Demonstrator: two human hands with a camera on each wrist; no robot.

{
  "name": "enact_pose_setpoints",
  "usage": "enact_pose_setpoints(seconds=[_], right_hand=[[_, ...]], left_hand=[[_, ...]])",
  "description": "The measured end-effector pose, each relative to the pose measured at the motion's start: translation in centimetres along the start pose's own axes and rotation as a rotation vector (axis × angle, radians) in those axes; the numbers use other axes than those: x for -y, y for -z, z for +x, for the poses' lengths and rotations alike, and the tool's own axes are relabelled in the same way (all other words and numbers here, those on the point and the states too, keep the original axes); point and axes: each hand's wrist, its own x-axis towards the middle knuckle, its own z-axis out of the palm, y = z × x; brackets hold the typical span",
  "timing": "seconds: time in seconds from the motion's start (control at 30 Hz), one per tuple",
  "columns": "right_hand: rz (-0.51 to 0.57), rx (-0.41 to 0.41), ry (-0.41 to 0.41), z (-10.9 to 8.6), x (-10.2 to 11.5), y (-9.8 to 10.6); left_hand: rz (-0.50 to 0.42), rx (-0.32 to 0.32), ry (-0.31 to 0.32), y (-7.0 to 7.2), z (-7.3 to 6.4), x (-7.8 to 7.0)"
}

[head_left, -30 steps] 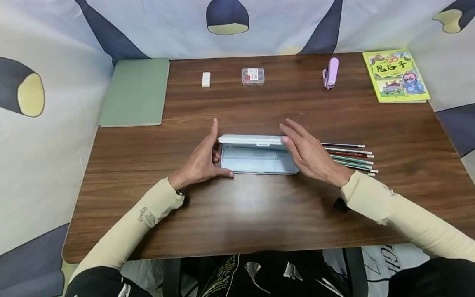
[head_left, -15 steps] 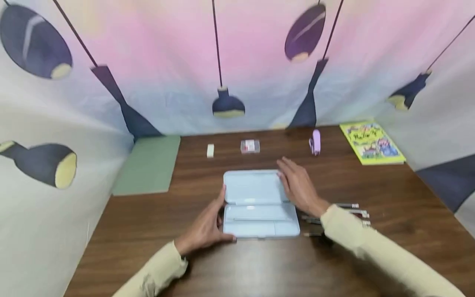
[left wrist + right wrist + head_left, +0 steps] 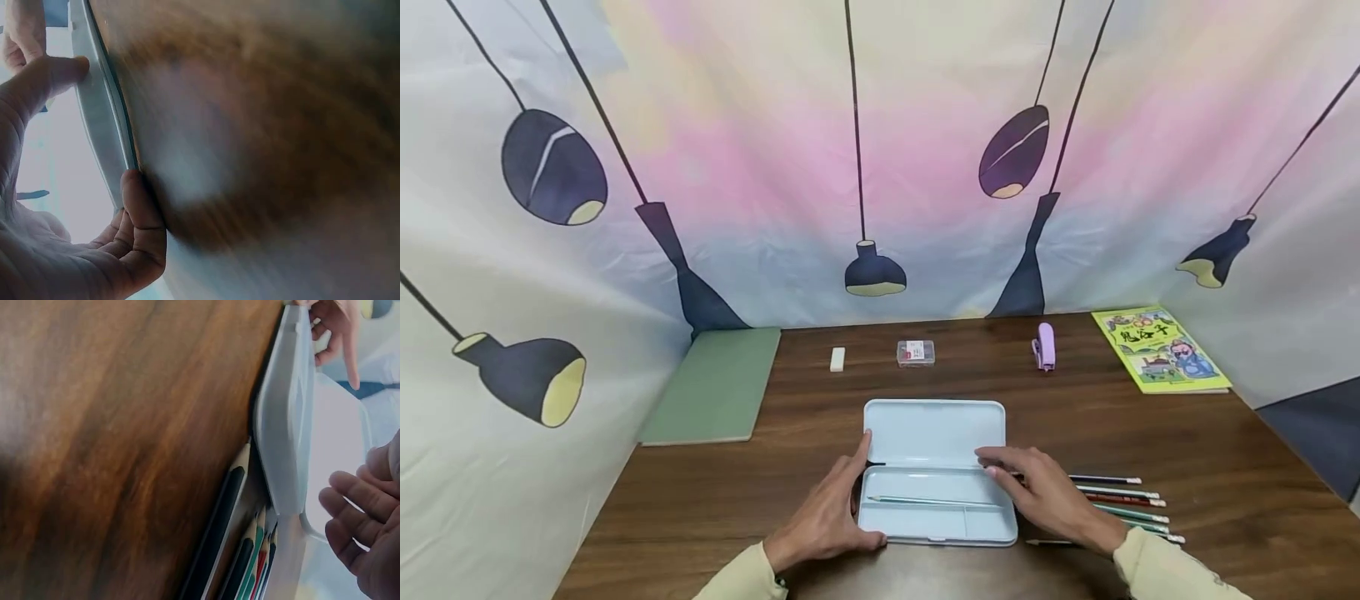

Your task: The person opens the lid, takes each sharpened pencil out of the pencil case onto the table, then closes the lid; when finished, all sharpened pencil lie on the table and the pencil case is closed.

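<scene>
A light blue pencil case (image 3: 917, 527) lies on the table with its lid (image 3: 934, 429) folded back and its inside showing. One pale green pencil (image 3: 925, 501) lies lengthwise in the tray. My left hand (image 3: 823, 521) grips the case's left end, thumb at the front corner and index finger up toward the lid; the left wrist view has its other fingers curled against the side wall (image 3: 103, 119). At the case's right end hovers my right hand (image 3: 1052, 496), fingers loosely bent and holding nothing, near the hinge. The right wrist view shows those fingers (image 3: 359, 506) beside the lid.
Several loose pencils (image 3: 1123, 502) lie right of the case, partly under my right hand. Along the back are a green notebook (image 3: 715, 387), a white eraser (image 3: 837, 359), a small clear box (image 3: 916, 353), a purple stapler (image 3: 1044, 347) and a yellow book (image 3: 1161, 350).
The case's lid has swung from nearly closed to fully back, exposing the tray. My right hand has come down from the lid toward the hinge. The head view has tilted up.
</scene>
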Motion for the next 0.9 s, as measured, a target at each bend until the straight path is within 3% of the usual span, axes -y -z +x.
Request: enact_pose_setpoints(seconds=[0.17,0.3,0.43,0.67,0.9], right_hand=[[0.155,-0.020,-0.163,-0.5,-0.2,0.5],[0.153,-0.005,-0.209,-1.0,-0.3,0.2],[0.085,0.005,-0.126,-1.2,-0.3,-0.5],[-0.164,0.052,0.080,-1.0,-0.5,-1.4],[-0.286,0.106,0.195,-0.8,-0.2,-2.4]], left_hand=[[0.011,0.014,0.000,-0.3,-0.2,0.1],[0.002,0.029,0.016,-0.6,-0.5,0.0],[-0.007,0.033,0.034,-0.6,-0.7,0.0],[0.005,0.029,0.042,0.0,-0.2,0.0],[-0.005,0.040,0.059,0.2,-0.1,-0.1]])
